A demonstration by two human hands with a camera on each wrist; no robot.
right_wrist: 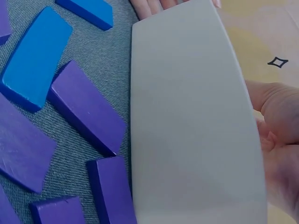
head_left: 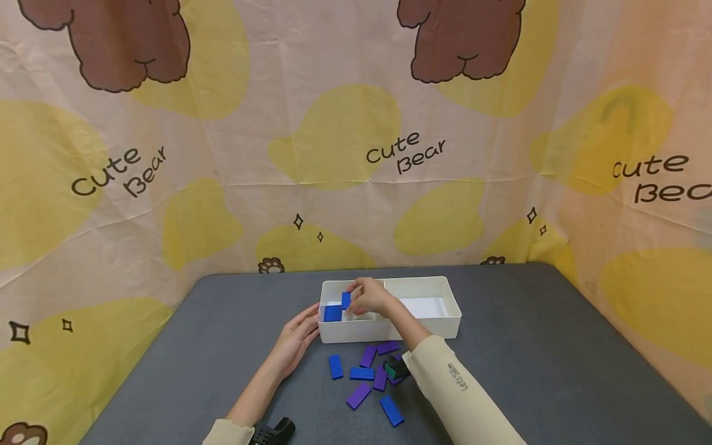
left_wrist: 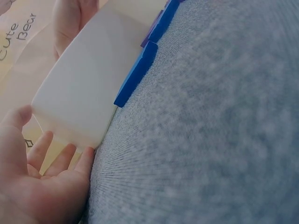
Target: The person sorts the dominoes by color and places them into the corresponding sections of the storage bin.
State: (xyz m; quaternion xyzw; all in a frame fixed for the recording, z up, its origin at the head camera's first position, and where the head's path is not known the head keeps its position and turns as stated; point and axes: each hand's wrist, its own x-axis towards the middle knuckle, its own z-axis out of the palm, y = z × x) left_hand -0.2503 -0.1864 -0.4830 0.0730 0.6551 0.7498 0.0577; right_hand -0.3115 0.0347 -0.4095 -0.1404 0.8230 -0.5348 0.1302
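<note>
A white two-compartment box stands on the table. My right hand reaches into its left compartment and pinches a blue block between thumb and fingers. Beside that block, more blue lies on the compartment floor. In the right wrist view the box wall hides the fingertips of the right hand. My left hand rests its extended fingertips against the box's left end; the left wrist view shows this hand at the box corner, holding no block.
In front of the box lie several loose blocks, among them a blue block, a purple block and another blue block. Some sit under the right forearm. The box's right compartment shows its bare floor. A printed cloth hangs behind the table.
</note>
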